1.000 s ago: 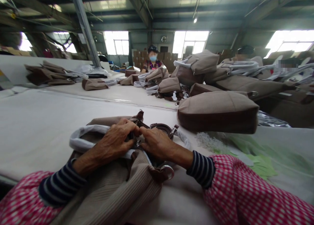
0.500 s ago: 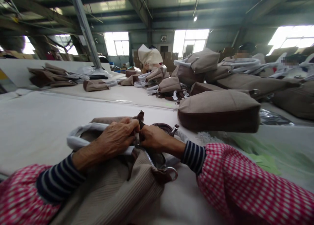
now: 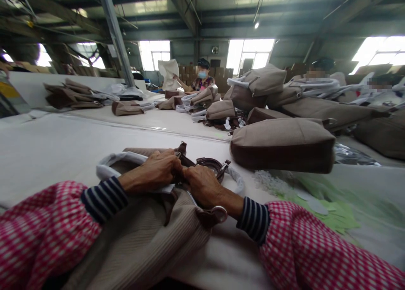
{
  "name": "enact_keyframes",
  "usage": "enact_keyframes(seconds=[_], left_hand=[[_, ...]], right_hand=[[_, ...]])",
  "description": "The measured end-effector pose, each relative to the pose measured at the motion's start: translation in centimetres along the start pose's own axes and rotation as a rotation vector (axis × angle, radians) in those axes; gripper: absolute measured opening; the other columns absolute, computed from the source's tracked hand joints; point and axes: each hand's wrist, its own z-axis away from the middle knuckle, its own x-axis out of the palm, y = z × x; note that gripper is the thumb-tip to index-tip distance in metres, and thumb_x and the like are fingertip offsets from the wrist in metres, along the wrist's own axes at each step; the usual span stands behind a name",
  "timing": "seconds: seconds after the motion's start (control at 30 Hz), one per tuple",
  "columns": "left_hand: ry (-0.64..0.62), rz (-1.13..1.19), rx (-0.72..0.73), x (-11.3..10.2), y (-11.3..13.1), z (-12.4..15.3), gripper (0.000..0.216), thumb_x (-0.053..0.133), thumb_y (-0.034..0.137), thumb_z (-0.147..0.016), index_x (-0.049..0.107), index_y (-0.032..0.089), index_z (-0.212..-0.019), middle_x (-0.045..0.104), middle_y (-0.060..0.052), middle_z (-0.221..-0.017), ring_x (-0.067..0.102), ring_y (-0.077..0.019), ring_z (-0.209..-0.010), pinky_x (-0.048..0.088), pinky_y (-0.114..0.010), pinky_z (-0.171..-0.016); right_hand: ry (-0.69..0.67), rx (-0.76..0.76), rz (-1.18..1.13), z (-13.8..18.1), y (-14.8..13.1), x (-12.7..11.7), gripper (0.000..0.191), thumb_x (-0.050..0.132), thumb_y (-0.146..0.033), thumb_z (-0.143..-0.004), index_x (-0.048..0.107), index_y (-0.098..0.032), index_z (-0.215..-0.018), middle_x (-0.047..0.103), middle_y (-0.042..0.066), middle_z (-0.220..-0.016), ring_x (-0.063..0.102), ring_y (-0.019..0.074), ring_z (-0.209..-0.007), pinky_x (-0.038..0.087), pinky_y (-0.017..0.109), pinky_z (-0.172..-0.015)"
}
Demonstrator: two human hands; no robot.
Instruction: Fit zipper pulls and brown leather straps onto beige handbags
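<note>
Head view: left hand [image 3: 158,170] and right hand [image 3: 202,185], each grip pinching ribbed beige bag's [image 3: 152,235] metal zipper [image 3: 190,198].

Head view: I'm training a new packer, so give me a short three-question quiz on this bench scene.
1. True or false: both hands meet at the zipper of the beige bag.
2. Which colour is the base of the bag lying on its side? A green, B brown, C white.
3. What wraps the near bag's handle?

Key: 1 true; 2 B; 3 white protective wrapping.
</note>
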Motion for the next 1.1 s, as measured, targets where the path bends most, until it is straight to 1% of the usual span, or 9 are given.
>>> enact_keyframes(seconds=[0.13,0.27,0.4,0.53,0.73,0.87,0.97,1.03,1.1], left_hand=[[0.041,0.015,0.046,0.5,-0.1,0.5,0.016,0.063,0.019,-0.090,0.077,0.026,-0.085,0.071,-0.004,-0.094,0.058,-0.0270,-0.098,0.036,-0.037,-0.083],[0.044,-0.023,0.065,0.5,0.0,1.0,0.011,0.065,0.025,-0.094,0.076,0.025,-0.091,0.069,-0.005,-0.097,0.057,-0.0265,-0.095,0.034,-0.037,-0.080],[-0.012,-0.067,0.104,0.2,0.2,1.1,0.015,0.058,0.020,-0.098,0.073,0.022,-0.096,0.070,-0.008,-0.100,0.055,-0.0295,-0.104,0.032,-0.039,-0.083],[-0.051,-0.086,0.082,0.1,0.4,1.3,0.017,0.054,0.018,-0.099,0.070,0.021,-0.095,0.070,-0.008,-0.102,0.055,-0.0303,-0.106,0.031,-0.040,-0.082],[-0.078,-0.085,0.068,0.2,0.2,1.0,0.016,0.054,0.016,-0.097,0.068,0.021,-0.090,0.069,-0.007,-0.097,0.054,-0.0294,-0.102,0.028,-0.039,-0.078],[-0.044,-0.062,0.140,0.6,-0.6,0.9,0.013,0.055,0.019,-0.096,0.066,0.021,-0.090,0.067,-0.006,-0.097,0.053,-0.0280,-0.100,0.032,-0.040,-0.084],[0.013,0.021,0.115,0.6,-1.2,1.2,0.017,0.057,0.033,-0.099,0.067,0.022,-0.091,0.066,-0.006,-0.097,0.055,-0.0276,-0.101,0.037,-0.039,-0.087],[0.014,0.143,0.066,0.1,-1.2,1.4,0.022,0.059,0.041,-0.098,0.069,0.023,-0.091,0.065,-0.005,-0.098,0.057,-0.0264,-0.100,0.041,-0.037,-0.085],[-0.014,0.339,0.016,-0.6,-0.9,1.4,0.026,0.058,0.044,-0.097,0.070,0.022,-0.092,0.066,-0.005,-0.099,0.060,-0.0244,-0.095,0.045,-0.035,-0.081]], right_hand=[[0.012,-0.027,-0.024,0.1,0.2,0.1,0.026,0.059,-0.026,-0.094,0.073,-0.022,-0.116,0.079,0.011,-0.104,0.075,0.0278,-0.096,0.048,0.031,-0.071],[0.012,-0.015,-0.020,0.1,0.1,-0.2,0.024,0.057,-0.025,-0.093,0.074,-0.020,-0.110,0.079,0.011,-0.101,0.075,0.0278,-0.094,0.047,0.031,-0.068],[-0.004,-0.007,-0.012,-0.3,0.1,-0.5,0.021,0.057,-0.025,-0.093,0.074,-0.018,-0.105,0.079,0.013,-0.104,0.075,0.0273,-0.095,0.047,0.030,-0.069],[-0.039,-0.005,-0.009,-0.5,0.1,-0.5,0.020,0.056,-0.025,-0.094,0.073,-0.017,-0.104,0.078,0.014,-0.104,0.075,0.0286,-0.094,0.048,0.032,-0.069],[0.030,-0.019,-0.018,0.2,-0.2,0.5,0.022,0.052,-0.024,-0.100,0.072,-0.018,-0.108,0.079,0.012,-0.105,0.074,0.0268,-0.097,0.049,0.033,-0.075],[0.043,-0.047,-0.060,0.5,0.0,0.6,0.020,0.053,-0.022,-0.099,0.071,-0.016,-0.104,0.079,0.012,-0.103,0.074,0.0275,-0.094,0.047,0.033,-0.073],[0.062,-0.067,-0.206,0.1,0.7,0.2,0.014,0.063,-0.019,-0.091,0.071,-0.016,-0.102,0.078,0.011,-0.103,0.073,0.0255,-0.094,0.047,0.032,-0.074],[0.049,-0.068,-0.454,-0.2,1.5,-0.1,0.014,0.070,-0.016,-0.085,0.071,-0.016,-0.099,0.077,0.007,-0.097,0.071,0.0205,-0.087,0.047,0.028,-0.072],[-0.038,-0.044,-0.793,-0.5,2.5,-0.4,0.011,0.070,-0.013,-0.082,0.070,-0.015,-0.093,0.073,0.003,-0.084,0.069,0.0146,-0.072,0.046,0.023,-0.064]])
